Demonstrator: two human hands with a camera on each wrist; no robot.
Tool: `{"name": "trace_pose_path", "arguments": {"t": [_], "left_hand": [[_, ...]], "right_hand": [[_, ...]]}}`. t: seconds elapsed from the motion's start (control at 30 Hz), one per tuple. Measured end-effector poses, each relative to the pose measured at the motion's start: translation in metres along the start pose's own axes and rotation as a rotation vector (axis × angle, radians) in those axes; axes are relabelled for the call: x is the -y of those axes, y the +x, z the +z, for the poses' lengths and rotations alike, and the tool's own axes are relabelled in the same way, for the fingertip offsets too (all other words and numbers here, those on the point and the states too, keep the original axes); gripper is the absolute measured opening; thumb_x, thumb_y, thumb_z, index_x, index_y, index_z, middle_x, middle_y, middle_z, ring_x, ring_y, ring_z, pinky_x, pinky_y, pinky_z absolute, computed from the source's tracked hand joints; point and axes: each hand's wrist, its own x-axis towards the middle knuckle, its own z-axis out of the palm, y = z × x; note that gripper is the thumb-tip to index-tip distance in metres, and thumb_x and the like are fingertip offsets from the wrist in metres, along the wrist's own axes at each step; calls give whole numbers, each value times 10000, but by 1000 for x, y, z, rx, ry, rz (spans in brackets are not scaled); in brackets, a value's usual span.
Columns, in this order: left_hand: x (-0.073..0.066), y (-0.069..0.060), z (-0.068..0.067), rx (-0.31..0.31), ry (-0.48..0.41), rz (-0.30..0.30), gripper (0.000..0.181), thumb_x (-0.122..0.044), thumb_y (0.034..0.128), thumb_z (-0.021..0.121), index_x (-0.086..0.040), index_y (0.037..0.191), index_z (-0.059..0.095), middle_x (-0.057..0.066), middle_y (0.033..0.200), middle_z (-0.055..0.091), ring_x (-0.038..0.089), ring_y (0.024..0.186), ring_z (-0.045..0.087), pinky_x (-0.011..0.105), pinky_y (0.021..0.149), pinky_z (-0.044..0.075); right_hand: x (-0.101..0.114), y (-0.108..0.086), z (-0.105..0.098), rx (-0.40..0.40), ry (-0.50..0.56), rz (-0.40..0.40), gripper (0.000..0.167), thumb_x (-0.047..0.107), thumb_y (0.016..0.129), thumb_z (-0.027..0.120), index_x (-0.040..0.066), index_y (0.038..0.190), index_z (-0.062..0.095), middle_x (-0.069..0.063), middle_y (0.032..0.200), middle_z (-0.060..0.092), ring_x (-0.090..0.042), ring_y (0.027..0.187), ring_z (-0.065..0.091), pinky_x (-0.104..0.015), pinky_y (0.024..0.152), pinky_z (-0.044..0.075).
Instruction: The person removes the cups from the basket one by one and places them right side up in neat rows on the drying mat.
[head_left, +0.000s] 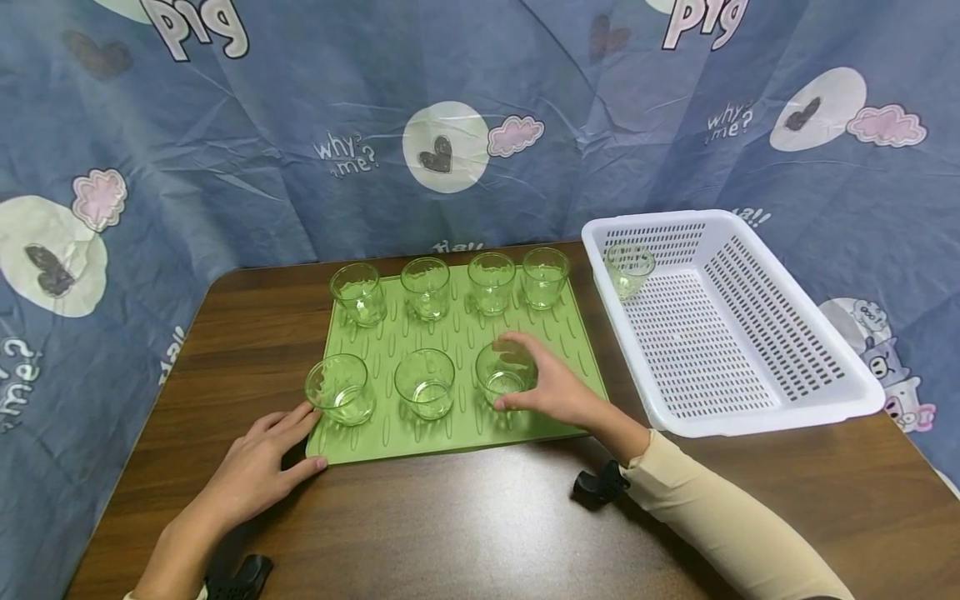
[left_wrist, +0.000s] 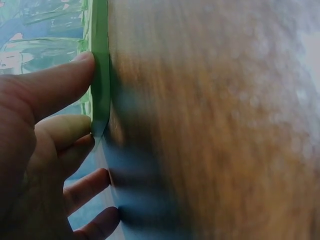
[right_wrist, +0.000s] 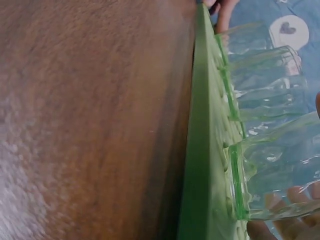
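Observation:
My right hand [head_left: 550, 383] curls round a clear glass [head_left: 504, 372] at the right end of the front row, thumb at the near side and fingers at the far side. In the right wrist view that glass [right_wrist: 280, 167] stands upright on the green ribbed mat [right_wrist: 197, 165], fingers showing through it. My left hand [head_left: 258, 462] lies by the mat's front left corner, fingers extended, thumb touching the mat's edge [left_wrist: 100, 75]. Its fingertips are beside the front left glass [head_left: 341, 389]; whether they touch it I cannot tell. Another glass [head_left: 425, 383] stands mid front row.
Several more glasses [head_left: 426, 289] line the back of the mat. At the right sits a white slotted plastic basket [head_left: 652, 392] holding one glass [head_left: 630, 271] in its far left corner. Beneath everything is a brown wooden table [head_left: 450, 525], with a blue printed cloth [head_left: 285, 100] behind it.

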Motion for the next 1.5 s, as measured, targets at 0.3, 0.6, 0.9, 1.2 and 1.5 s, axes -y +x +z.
{"name": "trace_pose_path", "arguments": {"t": [0.3, 0.6, 0.9, 1.2, 1.5], "left_hand": [[0, 2, -1, -1, -2, 4, 718, -434, 886, 718, -65, 1463, 499, 198, 1543, 434, 443, 1334, 413, 732, 947, 358], [1, 0, 0, 8, -11, 2, 722, -447, 892, 710, -72, 1469, 493, 199, 1549, 424, 439, 1338, 404, 724, 940, 354], [1, 0, 0, 7, -6, 5, 717, -437, 894, 710, -66, 1468, 492, 201, 1549, 424, 448, 1335, 408, 724, 942, 359], [0, -1, 0, 18, -13, 4, 724, -443, 900, 701, -65, 1477, 480, 201, 1556, 413, 443, 1341, 397, 718, 944, 355], [1, 0, 0, 12, -6, 11, 723, -441, 901, 702, -65, 1477, 480, 200, 1555, 415, 450, 1337, 400, 717, 941, 360]], "right_hand": [[-6, 0, 0, 1, 18, 3, 951, 107, 719, 872, 75, 1503, 335, -176, 1467, 517, -367, 1333, 528, -506, 1114, 422], [-7, -1, 0, -1, -16, -16, 950, 132, 733, 870, 51, 1506, 324, -154, 1464, 522, -356, 1329, 527, -516, 1117, 415], [-6, -1, 1, 3, -41, -18, 945, 151, 743, 865, 82, 1511, 319, -135, 1484, 508, -347, 1356, 502, -538, 1137, 381], [-2, -5, 2, -43, -128, 13, 1110, 197, 696, 899, 162, 1576, 223, -161, 1592, 345, -393, 1428, 397, -615, 1148, 319], [6, -15, 1, -169, -206, -48, 970, 300, 797, 814, 187, 1576, 248, -97, 1630, 293, -329, 1497, 305, -597, 1191, 247]]}}
